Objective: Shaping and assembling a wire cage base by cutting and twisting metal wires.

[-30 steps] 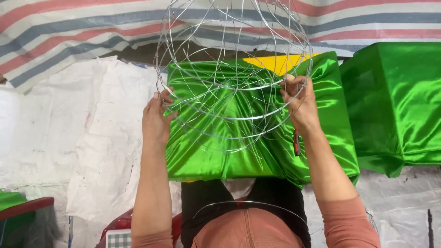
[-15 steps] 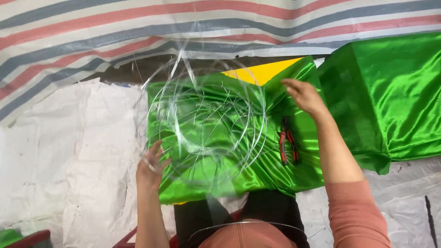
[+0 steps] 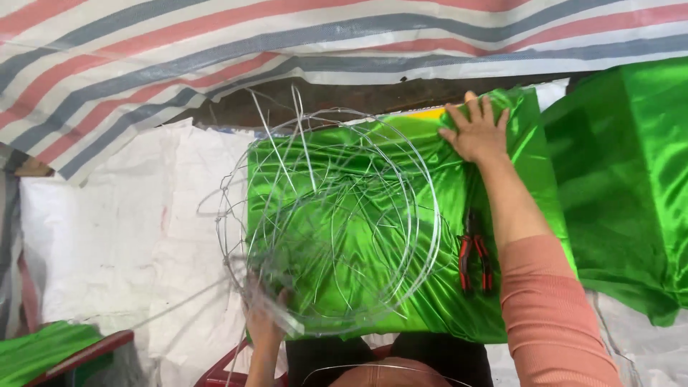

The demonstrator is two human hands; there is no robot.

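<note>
Here, left hand (image 3: 264, 324) grips the light, springy wire frame (image 3: 326, 222) by its rim; right hand (image 3: 475, 131) lies flat, fingers spread, on slippery green satin (image 3: 437, 287).

A striped tarpaulin (image 3: 215, 43) in red, grey-blue and white spans the far side of the workspace. Below it, white woven sheeting (image 3: 122, 236) covers the ground on the left. A dark strip of bare ground (image 3: 344, 97) shows between the two. A red-edged stool (image 3: 86, 355) sits at the near left corner. Lighting is even daylight.
</note>
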